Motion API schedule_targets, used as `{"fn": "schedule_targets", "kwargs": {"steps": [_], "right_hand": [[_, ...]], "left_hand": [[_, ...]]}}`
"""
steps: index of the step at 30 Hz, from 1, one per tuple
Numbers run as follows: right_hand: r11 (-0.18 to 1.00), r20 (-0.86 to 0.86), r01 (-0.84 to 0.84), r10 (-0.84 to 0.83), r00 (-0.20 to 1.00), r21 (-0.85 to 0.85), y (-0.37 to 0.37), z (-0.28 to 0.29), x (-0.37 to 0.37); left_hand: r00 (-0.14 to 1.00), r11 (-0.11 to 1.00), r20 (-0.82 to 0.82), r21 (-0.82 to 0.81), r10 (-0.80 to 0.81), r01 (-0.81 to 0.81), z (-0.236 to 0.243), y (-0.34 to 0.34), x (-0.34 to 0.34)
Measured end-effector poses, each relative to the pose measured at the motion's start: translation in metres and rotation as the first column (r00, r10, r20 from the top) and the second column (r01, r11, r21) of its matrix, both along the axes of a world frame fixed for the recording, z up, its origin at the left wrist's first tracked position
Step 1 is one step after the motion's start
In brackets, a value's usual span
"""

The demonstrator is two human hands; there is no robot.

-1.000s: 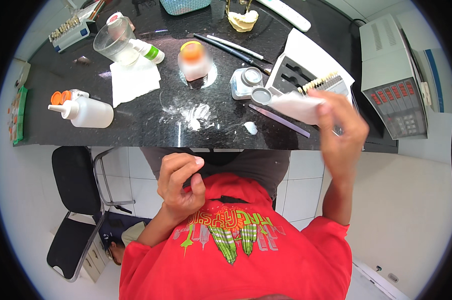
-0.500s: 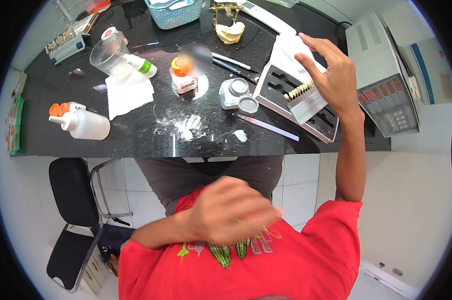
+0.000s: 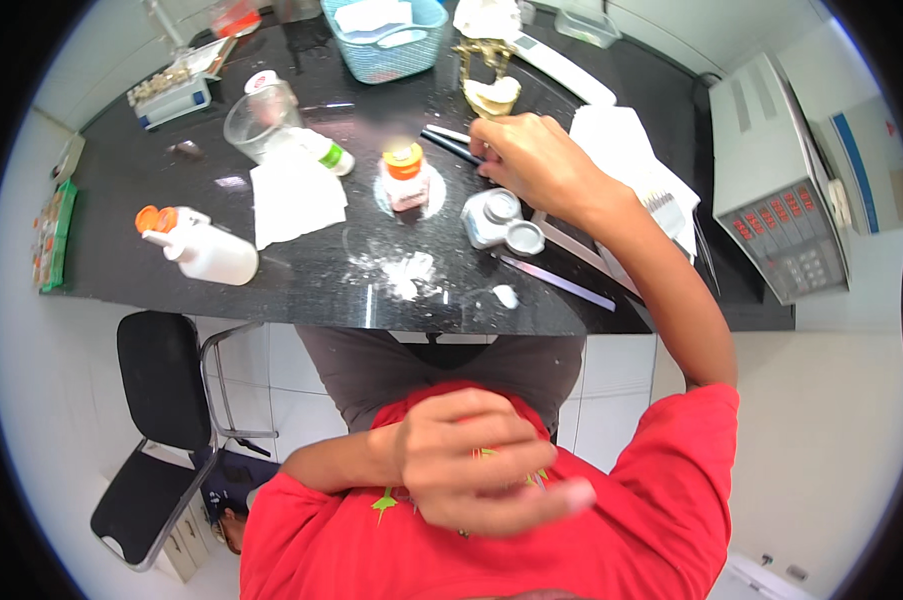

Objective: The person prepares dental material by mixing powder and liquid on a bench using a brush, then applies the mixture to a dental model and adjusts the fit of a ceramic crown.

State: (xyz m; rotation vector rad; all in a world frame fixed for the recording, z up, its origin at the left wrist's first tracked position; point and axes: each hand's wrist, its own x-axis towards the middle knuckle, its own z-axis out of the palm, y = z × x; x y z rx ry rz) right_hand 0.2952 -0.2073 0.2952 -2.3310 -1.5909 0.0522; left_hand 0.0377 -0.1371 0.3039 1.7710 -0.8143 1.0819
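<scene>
At the dark pen (image 3: 449,146), far centre, the right hand (image 3: 533,160) is curled; whether anything is gripped cannot be told. The left hand (image 3: 471,462), near, is spread loosely. Red digits (image 3: 775,219) are lit on the device (image 3: 761,130), right; the small bottle (image 3: 325,151), far left, is green-labelled.

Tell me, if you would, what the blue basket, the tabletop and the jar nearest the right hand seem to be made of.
Jar: smooth, shiny, seemingly see-through walls; clear plastic or glass, unclear which.
Blue basket: probably moulded plastic, slightly glossy, given its even openwork sides.
Tabletop: glossy black, throwing back lights; likely polished stone, possibly laminate.
</scene>
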Motion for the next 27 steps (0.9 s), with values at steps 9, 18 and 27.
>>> {"fn": "schedule_targets", "kwargs": {"steps": [9, 18, 27], "right_hand": [[0.930, -0.243, 0.209, -0.137, 0.960, 0.301, 0.009, 0.064, 0.007], [0.914, -0.403, 0.005, 0.174, 0.899, 0.406, 0.127, 0.109, -0.026], [0.981, -0.131, -0.138, 0.156, 0.979, 0.137, 0.187, 0.074, -0.029]], "left_hand": [[0.866, 0.892, -0.321, -0.113, 0.384, -0.438, -0.050, 0.065, -0.034], [0.761, 0.724, -0.335, -0.254, 0.556, -0.641, -0.069, 0.112, -0.046], [0.721, 0.672, -0.380, -0.278, 0.580, -0.687, -0.087, 0.136, -0.060]]}}
